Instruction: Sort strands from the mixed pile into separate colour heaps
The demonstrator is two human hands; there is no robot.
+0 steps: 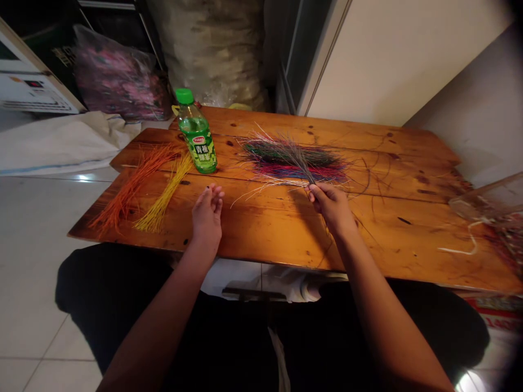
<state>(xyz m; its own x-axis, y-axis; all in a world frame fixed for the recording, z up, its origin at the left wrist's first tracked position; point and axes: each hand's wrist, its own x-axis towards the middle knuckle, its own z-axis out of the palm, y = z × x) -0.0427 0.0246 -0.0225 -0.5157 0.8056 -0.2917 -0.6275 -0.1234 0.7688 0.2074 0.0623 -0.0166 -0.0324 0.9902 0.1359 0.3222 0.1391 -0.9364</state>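
My right hand (333, 206) pinches a bundle of thin dark grey strands (301, 158) near its lower end. The bundle fans out up and to the left, above a heap of loose strands on the wooden table. In that heap lie green strands (261, 153), red and purple strands (278, 170) and pale strands (261, 189). My left hand (208, 212) is raised over the table's front part, its fingers loosely curled and apart, with nothing plainly held. Left of it lie a yellow strand bundle (163, 201) and an orange strand bundle (131, 190).
A green-capped drink bottle (200, 142) stands upright behind my left hand. Stray dark strands and a clear plastic container (486, 198) are on the right side of the wooden table (253, 234). Plastic bags (118, 81) and a white cloth sack (69, 141) lie beyond the left end.
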